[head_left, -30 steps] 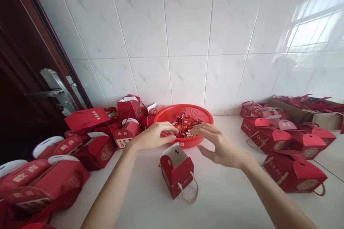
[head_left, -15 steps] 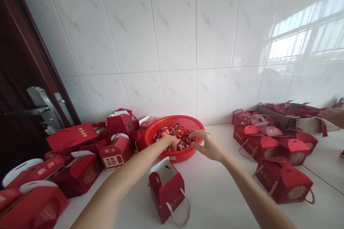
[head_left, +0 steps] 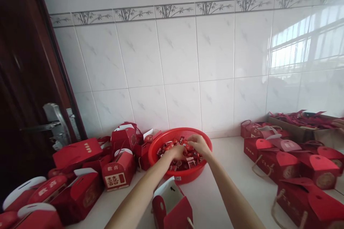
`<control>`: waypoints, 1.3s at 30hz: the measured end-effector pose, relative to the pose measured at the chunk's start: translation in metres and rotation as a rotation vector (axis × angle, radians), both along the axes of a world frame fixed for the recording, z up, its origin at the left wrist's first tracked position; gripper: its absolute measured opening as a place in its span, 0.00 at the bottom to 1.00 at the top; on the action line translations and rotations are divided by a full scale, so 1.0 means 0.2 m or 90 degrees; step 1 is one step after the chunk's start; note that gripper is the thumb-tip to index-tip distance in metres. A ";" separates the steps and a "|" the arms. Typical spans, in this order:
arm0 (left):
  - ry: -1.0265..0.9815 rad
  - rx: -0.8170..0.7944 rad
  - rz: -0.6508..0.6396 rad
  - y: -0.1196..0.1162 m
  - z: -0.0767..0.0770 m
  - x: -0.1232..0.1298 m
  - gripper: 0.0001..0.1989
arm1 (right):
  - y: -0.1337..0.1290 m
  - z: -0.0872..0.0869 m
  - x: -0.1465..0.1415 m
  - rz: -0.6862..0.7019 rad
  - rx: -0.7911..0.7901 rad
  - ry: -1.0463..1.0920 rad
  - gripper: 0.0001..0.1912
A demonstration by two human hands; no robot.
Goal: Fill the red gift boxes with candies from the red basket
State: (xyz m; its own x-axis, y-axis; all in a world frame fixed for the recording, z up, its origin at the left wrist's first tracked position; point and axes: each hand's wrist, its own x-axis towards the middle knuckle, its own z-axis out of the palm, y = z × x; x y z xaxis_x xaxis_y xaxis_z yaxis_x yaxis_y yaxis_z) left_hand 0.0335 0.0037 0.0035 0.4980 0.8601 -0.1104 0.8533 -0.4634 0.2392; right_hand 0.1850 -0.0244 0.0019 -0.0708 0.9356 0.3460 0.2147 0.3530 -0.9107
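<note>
Both my hands reach into a round red plastic basket (head_left: 180, 178) filled with small red-wrapped candies (head_left: 179, 164). My left hand (head_left: 179, 152) is low among the candies, its fingers curled together; whatever they hold is hidden. Just right of it and slightly higher, my right hand (head_left: 200, 145) hovers at the candies with fingers bent and apart from the thumb. Directly in front of the basket stands an open red gift box (head_left: 174, 209) with a pale interior, partly cut off by the bottom edge.
Several red gift boxes (head_left: 118, 171) crowd the left side, near a dark door (head_left: 21, 78) with a metal handle. More red boxes (head_left: 285, 161) stand at the right. Behind them is a carton (head_left: 298, 134) of dark red ribbons, with another person's hand (head_left: 339, 123) at the edge.
The view has tilted up and shifted, so things sit lower. My left hand has drawn back and curled its fingers; my right hand has moved in over the candies, closer to the left.
</note>
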 end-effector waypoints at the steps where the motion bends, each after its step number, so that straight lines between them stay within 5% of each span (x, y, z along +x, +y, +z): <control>1: -0.009 0.006 0.000 0.00 0.00 0.00 0.03 | 0.01 -0.01 0.00 -0.003 -0.016 0.005 0.06; 11: -0.091 -0.004 -0.004 0.04 0.01 -0.02 0.13 | 0.01 -0.03 0.02 -0.009 -0.159 -0.017 0.10; 17: -0.072 -0.111 -0.060 0.01 -0.01 0.01 0.07 | -0.01 -0.02 0.03 -0.004 -0.175 -0.031 0.09; 24: -0.116 -0.205 -0.133 0.01 -0.02 0.02 0.16 | -0.03 -0.01 0.04 0.001 -0.194 -0.019 0.10; 30: -0.359 0.031 -0.041 0.04 0.04 0.00 0.18 | 0.01 -0.02 0.04 -0.030 -0.195 0.035 0.09; 39: -0.432 0.113 0.052 0.03 0.05 0.01 0.20 | 0.00 -0.01 0.03 -0.007 -0.184 0.142 0.05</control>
